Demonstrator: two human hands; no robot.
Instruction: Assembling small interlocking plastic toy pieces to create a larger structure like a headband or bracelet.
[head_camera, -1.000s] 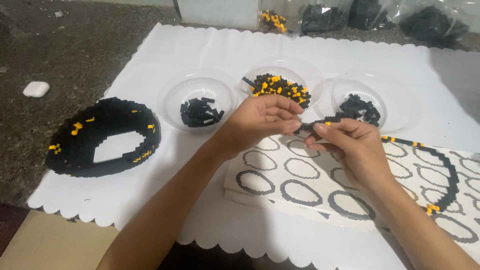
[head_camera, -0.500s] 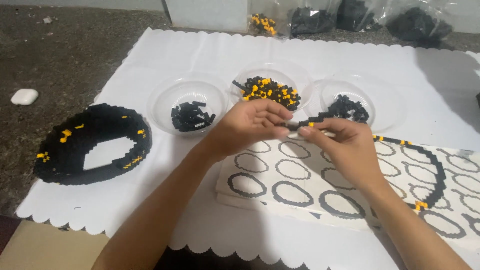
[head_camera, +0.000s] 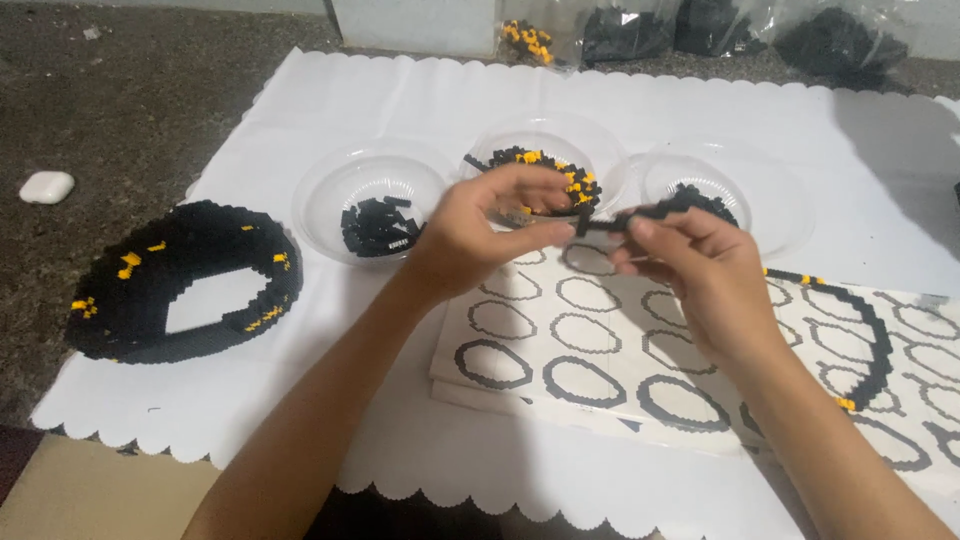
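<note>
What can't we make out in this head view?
- Black piece between left hand and right hand: fingers cover most of it; shape unclear.
- Middle bowl: hands hide part of its contents.
- Right bowl: right hand covers the near side.
- Bags at the top: cut off by the frame edge, contents blurred.
- Sheet with ring outlines: arms cover parts; right edge cuts it off.

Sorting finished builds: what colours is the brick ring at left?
Black with scattered yellow-orange bricks: the ring, head view.
</note>
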